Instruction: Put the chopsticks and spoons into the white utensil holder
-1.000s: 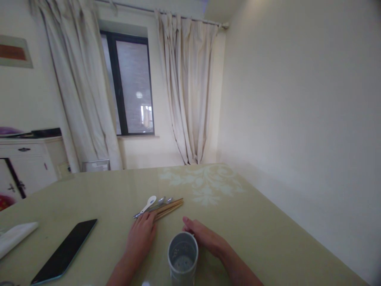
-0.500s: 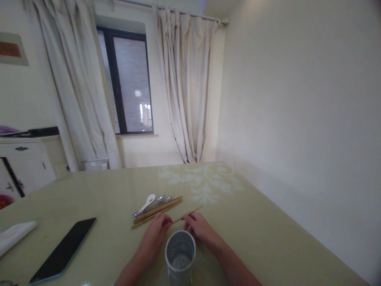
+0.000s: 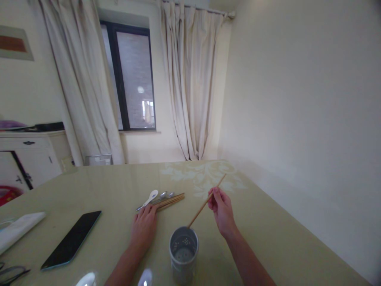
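chopstick [image 3: 205,203] tip hidden behind holder [image 3: 183,253] rim

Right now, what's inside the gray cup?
The cup shows a bare perforated bottom; the chopstick in the right hand only reaches its rim. The near inner wall is hidden.

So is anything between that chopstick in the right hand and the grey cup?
Nothing visible. The right hand holds the chopstick tilted, its lower tip just at the rim of the open cup.
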